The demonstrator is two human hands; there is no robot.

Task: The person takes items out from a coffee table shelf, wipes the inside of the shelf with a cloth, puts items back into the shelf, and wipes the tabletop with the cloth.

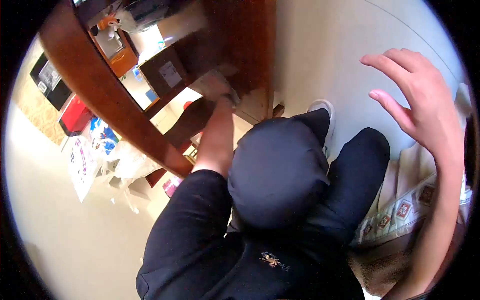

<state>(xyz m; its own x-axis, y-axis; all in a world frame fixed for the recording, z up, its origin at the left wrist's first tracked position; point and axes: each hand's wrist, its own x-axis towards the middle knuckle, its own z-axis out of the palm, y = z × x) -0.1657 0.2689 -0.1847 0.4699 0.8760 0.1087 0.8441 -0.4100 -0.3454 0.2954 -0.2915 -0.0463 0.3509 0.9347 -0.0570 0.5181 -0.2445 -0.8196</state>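
My left arm reaches into the open space under a dark brown wooden table (95, 75). My left hand (216, 86) is dim and blurred beside the dark wooden panel (240, 45); its fingers cannot be made out, nor whether it holds anything. Close to it, on the lower shelf, stands a dark box (162, 75) with a pale label. My right hand (417, 92) is raised over the pale floor on the right, palm down, thumb and fingers apart, holding nothing.
Plastic bags (132, 162) and a red box (75, 115) lie left of the table's curved edge. My knees (280, 170) sit close to the table. A patterned seat cover (400, 210) is under my right arm. A white shoe (325, 107) rests on the floor.
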